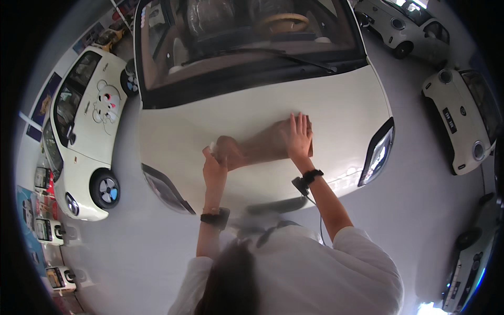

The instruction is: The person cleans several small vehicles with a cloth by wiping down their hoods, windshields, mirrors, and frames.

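A brown cloth (260,143) lies stretched across the cream-white hood (177,122) of a small car. My right hand (298,138) rests flat on the cloth's right end, fingers extended and slightly apart. At the other end the cloth is bunched up, and my left hand (215,163) is closed around it. A small white bit (213,147) shows by the left fingers; what it is cannot be made out. Each of my wrists wears a black strapped device, and a thin cable hangs from the right one (301,186).
Above the hood are the windshield wiper (307,62) and windshield (244,35). Headlights (378,151) flank the hood. A white car with a cartoon mouse decal (107,103) stands left; more cars (458,122) stand right. Small display stands (49,230) line the left wall. Grey floor (130,252) surrounds the car.
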Tool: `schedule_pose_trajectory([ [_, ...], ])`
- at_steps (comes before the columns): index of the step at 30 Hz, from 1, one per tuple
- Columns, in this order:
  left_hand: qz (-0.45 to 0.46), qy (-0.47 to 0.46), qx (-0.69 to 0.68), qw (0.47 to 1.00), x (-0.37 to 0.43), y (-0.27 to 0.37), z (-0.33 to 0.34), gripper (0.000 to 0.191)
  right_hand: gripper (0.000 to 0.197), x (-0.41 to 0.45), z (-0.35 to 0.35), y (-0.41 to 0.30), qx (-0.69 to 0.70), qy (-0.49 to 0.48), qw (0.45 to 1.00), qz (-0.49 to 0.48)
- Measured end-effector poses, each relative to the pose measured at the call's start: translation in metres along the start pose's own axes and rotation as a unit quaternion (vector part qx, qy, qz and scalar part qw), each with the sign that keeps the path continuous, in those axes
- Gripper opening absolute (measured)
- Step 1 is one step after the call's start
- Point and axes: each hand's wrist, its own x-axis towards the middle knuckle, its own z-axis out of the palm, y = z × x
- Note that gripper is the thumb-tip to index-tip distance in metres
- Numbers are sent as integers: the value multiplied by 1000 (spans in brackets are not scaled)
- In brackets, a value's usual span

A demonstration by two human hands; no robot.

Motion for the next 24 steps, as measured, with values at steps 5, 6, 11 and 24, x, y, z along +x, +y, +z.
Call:
schedule_pose_trajectory([
  [5, 296, 104, 122, 941, 39, -21, 38, 78, 67, 75, 26, -49, -44, 37, 996, -64],
  [6, 299, 102, 125, 940, 45, -18, 51, 78, 66, 88, 30, -52, -39, 53, 995, -80],
  [11, 251, 60, 296, 920, 98, -4, 81, 77, 63, 136, 49, -66, -4, 72, 994, -85],
  [24, 280, 163, 296, 899, 258, 36, 95, 66, 63, 215, 85, -82, -52, 111, 992, -1],
])
